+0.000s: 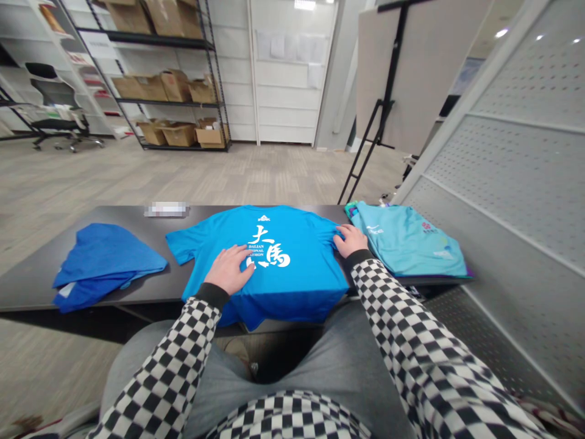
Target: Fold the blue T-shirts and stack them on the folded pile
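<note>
Fingers [240,251] of the left hand [225,269], loosely spread and gripping nothing, lie on the blue T-shirt [292,286] at its white lettering [278,257]. From afar I see the right hand [351,240] bent at the shirt's sleeve [325,231]; whether it pinches fabric, I cannot tell. The smooth shirt spreads across the dark matte table [36,279], draping over the near edge. Left of it sits a crumpled blue cloth [107,259]; right of it, a flat turquoise garment [404,241].

On the blue T-shirt [301,277], large white characters [278,256] read "大馬". Beside them, in small print [256,250], stands "DALIAN", then "IONAL" and "ATHON", of which the beginnings are not visible. Lettering on the turquoise shirt [402,244] is too small for reading.
</note>
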The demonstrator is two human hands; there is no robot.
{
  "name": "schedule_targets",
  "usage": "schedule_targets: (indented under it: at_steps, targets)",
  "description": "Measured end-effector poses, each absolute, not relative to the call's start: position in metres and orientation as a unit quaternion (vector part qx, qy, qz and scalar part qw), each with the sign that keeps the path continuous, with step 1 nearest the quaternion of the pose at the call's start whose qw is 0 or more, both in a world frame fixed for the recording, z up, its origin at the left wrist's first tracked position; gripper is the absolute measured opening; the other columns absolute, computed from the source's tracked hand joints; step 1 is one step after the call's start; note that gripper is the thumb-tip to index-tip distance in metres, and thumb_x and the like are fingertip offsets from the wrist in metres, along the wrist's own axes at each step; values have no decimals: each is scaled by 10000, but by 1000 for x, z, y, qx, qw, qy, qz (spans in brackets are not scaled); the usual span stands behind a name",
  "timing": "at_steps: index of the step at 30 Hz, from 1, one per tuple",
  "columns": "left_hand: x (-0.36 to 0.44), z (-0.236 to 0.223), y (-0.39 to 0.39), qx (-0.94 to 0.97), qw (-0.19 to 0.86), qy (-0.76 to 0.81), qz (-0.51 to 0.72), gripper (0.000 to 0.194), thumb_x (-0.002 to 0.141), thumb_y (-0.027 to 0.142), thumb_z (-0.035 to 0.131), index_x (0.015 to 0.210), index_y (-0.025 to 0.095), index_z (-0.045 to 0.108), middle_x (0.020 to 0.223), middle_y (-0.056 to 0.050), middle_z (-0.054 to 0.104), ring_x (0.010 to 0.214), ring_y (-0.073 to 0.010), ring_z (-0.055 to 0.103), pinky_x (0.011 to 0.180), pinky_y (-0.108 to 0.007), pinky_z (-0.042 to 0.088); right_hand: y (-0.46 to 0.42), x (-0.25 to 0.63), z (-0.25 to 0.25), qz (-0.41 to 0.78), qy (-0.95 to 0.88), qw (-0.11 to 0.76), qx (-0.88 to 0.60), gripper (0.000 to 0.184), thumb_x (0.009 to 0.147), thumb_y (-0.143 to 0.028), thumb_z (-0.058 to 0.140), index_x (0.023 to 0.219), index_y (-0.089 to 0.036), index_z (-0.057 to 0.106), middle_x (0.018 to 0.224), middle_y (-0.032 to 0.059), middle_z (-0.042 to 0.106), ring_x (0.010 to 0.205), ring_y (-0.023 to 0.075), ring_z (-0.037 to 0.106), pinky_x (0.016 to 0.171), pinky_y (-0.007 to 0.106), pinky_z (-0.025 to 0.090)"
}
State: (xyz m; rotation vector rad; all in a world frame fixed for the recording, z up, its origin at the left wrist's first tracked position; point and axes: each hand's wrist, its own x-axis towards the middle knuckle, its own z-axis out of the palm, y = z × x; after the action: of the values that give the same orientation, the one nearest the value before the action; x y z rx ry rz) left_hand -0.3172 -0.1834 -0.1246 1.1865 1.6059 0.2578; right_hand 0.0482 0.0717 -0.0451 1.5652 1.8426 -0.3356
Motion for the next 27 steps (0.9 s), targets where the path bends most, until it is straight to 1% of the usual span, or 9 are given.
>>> schedule_targets:
  at_steps: [6, 8, 11, 14, 16, 19, 21, 24, 27]
  targets:
    - [-316, -122, -183, 477, 536, 680, 149, 509, 1008, 473, 665, 1450, 253, 786, 1644, -123, 669, 1581, -397, 560, 1391, -624, 362, 71, 47, -46, -125, 702, 369, 596, 507, 1038, -425, 536, 1426, -241, 806, 1564, 133, 691, 1431, 395, 578, 1197, 573, 460]
    - [-319, -120, -180, 437, 540, 689, 207, 469, 991, 454, 678, 1381, 231, 814, 1593, -129, 706, 1536, -369, 604, 1368, -568, 415, 72, 50, -47, -123, 700, 370, 598, 520, 1035, -436, 529, 1430, -238, 804, 1569, 138, 685, 1437, 401, 573, 1200, 588, 457]
    - [-339, -128, -174, 304, 555, 715, 297, 428, 1013, 427, 613, 1317, 205, 818, 1439, -120, 792, 1369, -313, 721, 1249, -493, 554, 74, 58, -52, -124, 703, 370, 595, 543, 1031, -457, 525, 1446, -233, 795, 1584, 142, 674, 1438, 404, 572, 1203, 603, 458]
    - [-382, -151, -168, 205, 537, 756, 314, 451, 1025, 415, 560, 1304, 154, 800, 1308, -135, 836, 1219, -298, 783, 1134, -461, 627, 75, 66, -60, -126, 709, 368, 589, 559, 1023, -479, 520, 1445, -230, 790, 1585, 136, 676, 1433, 399, 582, 1195, 618, 466]
    - [-416, -172, -165, 222, 512, 786, 266, 469, 1034, 388, 529, 1329, 138, 793, 1331, -147, 831, 1245, -299, 775, 1159, -454, 609, 75, 69, -63, -123, 711, 366, 587, 559, 1016, -488, 519, 1430, -234, 794, 1585, 133, 680, 1437, 397, 585, 1191, 617, 466]
    - [-455, -199, -164, 335, 512, 785, 93, 545, 1074, 340, 447, 1498, 158, 736, 1552, -138, 739, 1454, -281, 677, 1290, -431, 497, 74, 70, -65, -119, 714, 360, 589, 552, 1010, -493, 522, 1415, -242, 801, 1573, 132, 691, 1432, 390, 595, 1202, 604, 453]
    - [-467, -211, -169, 387, 531, 753, -5, 576, 1072, 351, 470, 1576, 186, 694, 1676, -123, 649, 1574, -284, 582, 1347, -442, 424, 74, 70, -64, -115, 717, 354, 589, 544, 1009, -483, 524, 1410, -241, 802, 1558, 128, 701, 1423, 380, 605, 1256, 611, 402]
    - [-473, -219, -180, 399, 542, 737, -64, 634, 1053, 462, 531, 1621, 215, 664, 1748, -144, 565, 1641, -357, 506, 1368, -564, 369, 73, 70, -64, -117, 723, 347, 586, 525, 1010, -461, 533, 1395, -236, 809, 1532, 126, 718, 1417, 367, 619, 1300, 592, 361]
    - [-475, -225, -190, 428, 515, 734, -114, 714, 1053, 582, 491, 1676, 257, 615, 1766, -141, 542, 1651, -370, 490, 1396, -596, 296, 73, 69, -62, -125, 726, 350, 579, 525, 1008, -469, 551, 1400, -231, 807, 1527, 133, 722, 1404, 373, 635, 1230, 549, 448]
